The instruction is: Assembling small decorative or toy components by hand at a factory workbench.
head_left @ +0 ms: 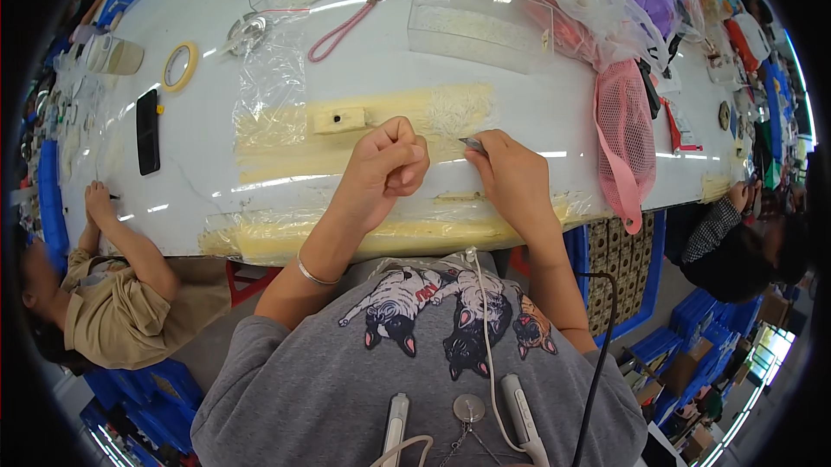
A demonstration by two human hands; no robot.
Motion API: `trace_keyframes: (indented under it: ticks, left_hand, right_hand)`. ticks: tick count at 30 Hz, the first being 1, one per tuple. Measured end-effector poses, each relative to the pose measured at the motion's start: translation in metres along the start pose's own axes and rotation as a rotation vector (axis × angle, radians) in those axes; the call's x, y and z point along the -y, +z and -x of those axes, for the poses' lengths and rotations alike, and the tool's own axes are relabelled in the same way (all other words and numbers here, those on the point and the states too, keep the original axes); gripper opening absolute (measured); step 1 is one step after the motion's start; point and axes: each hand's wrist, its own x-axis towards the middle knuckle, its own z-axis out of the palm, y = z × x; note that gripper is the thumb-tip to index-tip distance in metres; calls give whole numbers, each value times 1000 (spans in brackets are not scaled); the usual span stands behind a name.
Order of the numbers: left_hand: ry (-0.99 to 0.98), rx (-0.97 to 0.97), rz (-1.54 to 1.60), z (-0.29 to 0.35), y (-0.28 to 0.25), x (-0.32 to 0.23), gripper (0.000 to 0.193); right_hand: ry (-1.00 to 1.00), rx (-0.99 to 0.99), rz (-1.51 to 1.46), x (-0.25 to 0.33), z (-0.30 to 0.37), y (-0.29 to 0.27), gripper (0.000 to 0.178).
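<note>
My left hand (pixel 389 160) is closed in a fist above the near side of the table, thumb over the curled fingers. Whatever it may hold is hidden. To its right, my right hand (pixel 517 174) pinches a small grey blade (pixel 473 146), whose tip points toward the left hand. Just beyond the two hands lies a scatter of thin white slivers (pixel 463 110) on yellow tape (pixel 407 103) stuck to the tabletop. A small cream block (pixel 339 121) with a dark round spot sits beyond and left of my left hand.
Clear boxes (pixel 480 32) with white bits stand at the back, near a pink cord (pixel 346 27). A phone (pixel 148 132), tape roll (pixel 180 67) and cup (pixel 125 57) lie left. A pink mesh bag (pixel 625 121) hangs over the right edge. People sit on both sides.
</note>
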Motion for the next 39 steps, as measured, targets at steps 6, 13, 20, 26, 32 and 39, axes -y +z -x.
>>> trace_keyframes:
  ticks: [6,13,20,26,32,39]
  left_hand:
    - [-87,-80,-481,5,23,12,25]
    - [148,-88,-750,7,40,16,25]
    - [164,-1,-818,17,41,-5,20]
    - [149,134,-662,20,45,-13,18]
    - [66,237,-545,24,47,-18,21]
    - [85,311,-549,22,47,-18,20]
  right_hand:
    - [138,13,-278,13,5,-13,15]
    - [169,-92,-571,45,13,-27,14]
    - [60,-117,-759,41,12,-40,16]
    - [-53,54,-734,31,11,-43,22]
    - [-78,206,-671,31,9,-50,29]
    - [-130,219,-723,28,8,-48,32]
